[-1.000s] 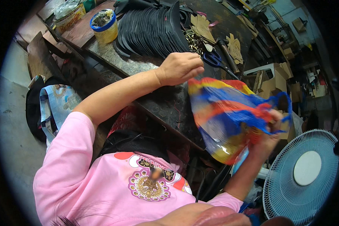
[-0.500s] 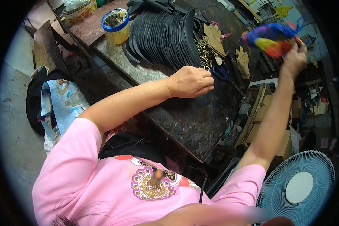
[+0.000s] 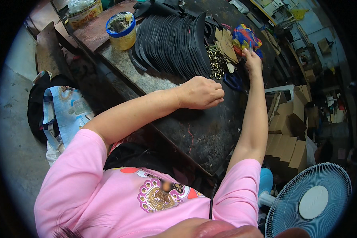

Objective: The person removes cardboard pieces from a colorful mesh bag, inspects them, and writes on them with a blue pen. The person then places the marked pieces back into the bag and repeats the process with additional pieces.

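Note:
My right hand (image 3: 253,61) reaches to the far right of the dark table. Its fingers pinch the near edge of a crumpled blue, red and yellow cloth-like bundle (image 3: 246,36). My left hand (image 3: 202,93) is closed in a loose fist over the table, back upward, and whatever it may hold is hidden. Just beyond it stands a long row of curved black pieces (image 3: 168,45), packed face to face. Brass-coloured metal clasps (image 3: 215,65) lie beside the row. Tan glove-shaped pieces (image 3: 226,47) are between them and the bundle. Dark-blue-handled scissors (image 3: 233,81) lie near my right wrist.
A tub with a blue rim (image 3: 121,31) stands at the table's far left. A red thread (image 3: 190,137) lies on the dark tabletop (image 3: 210,139). Cardboard boxes (image 3: 285,150) are stacked on the right, behind a fan (image 3: 313,202). A light-blue bag (image 3: 67,105) hangs at left.
My right hand has brought the colourful bundle left and down from the air onto the table's far right, beside the tan pieces. My left hand has barely moved.

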`<state>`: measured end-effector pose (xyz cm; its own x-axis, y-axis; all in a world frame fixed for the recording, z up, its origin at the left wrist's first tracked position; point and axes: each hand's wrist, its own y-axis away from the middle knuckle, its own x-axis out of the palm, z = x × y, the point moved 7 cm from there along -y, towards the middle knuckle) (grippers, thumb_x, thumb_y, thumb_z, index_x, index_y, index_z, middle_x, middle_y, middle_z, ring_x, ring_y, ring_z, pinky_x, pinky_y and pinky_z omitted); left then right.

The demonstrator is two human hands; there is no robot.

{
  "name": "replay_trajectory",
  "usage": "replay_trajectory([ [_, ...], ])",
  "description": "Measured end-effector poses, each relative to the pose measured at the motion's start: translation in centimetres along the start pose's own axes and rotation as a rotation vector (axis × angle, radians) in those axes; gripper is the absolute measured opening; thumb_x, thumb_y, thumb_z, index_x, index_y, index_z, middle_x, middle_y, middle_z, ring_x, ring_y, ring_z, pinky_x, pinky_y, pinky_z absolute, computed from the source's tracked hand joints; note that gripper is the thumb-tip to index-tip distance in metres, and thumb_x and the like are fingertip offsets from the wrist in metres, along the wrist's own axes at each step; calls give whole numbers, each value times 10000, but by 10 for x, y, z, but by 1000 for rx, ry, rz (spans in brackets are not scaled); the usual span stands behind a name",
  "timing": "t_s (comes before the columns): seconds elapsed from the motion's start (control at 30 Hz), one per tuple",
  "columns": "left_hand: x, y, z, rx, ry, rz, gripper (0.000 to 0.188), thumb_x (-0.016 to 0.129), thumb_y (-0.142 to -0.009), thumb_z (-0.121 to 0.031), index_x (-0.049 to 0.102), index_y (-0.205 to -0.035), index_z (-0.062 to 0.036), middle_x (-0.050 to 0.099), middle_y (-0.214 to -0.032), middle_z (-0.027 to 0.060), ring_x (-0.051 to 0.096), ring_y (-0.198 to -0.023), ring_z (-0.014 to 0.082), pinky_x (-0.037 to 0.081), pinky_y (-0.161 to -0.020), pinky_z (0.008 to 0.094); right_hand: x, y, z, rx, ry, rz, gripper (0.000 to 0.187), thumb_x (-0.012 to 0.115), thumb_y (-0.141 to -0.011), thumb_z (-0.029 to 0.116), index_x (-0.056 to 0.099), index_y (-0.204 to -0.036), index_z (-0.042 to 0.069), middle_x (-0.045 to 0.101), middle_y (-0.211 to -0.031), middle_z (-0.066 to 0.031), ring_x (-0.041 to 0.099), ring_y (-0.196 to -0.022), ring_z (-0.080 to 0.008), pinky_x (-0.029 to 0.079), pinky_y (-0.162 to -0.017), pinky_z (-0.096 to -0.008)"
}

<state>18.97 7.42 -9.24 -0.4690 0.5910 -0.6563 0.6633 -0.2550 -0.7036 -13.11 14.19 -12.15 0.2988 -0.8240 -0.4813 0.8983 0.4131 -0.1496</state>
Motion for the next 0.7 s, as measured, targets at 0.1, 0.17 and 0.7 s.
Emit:
replay_trajectory([
  [0.1, 3, -1, -3, 1, -7, 42, 196, 619, -885, -249, 582, -777, -90, 574, -751, 61, 637, -717, 240, 525, -627, 372, 3, 13, 13, -48, 211, 15, 518, 691, -831, 485, 715, -981, -10, 716, -897, -117, 661, -863, -201, 483, -796, -330],
  [0.17, 4, -1, -4, 5, -2, 64, 198, 619, -886, -250, 584, -776, -90, 575, -750, 62, 637, -716, 242, 524, -626, 375, 10, 21, 26, -107, 361, 64, 541, 686, -816, 518, 721, -1011, 15, 721, -941, -139, 675, -906, -251, 490, -829, -348],
  [0.7, 0, -1, -5, -9, 39, 48, 200, 622, -884, -247, 582, -775, -84, 568, -740, 67, 630, -705, 252, 516, -614, 380, 49, 54, 72, -141, 974, 280, 549, 664, -740, 499, 656, -1185, 177, 691, -1114, -166, 653, -1063, -327, 497, -904, -436],
])
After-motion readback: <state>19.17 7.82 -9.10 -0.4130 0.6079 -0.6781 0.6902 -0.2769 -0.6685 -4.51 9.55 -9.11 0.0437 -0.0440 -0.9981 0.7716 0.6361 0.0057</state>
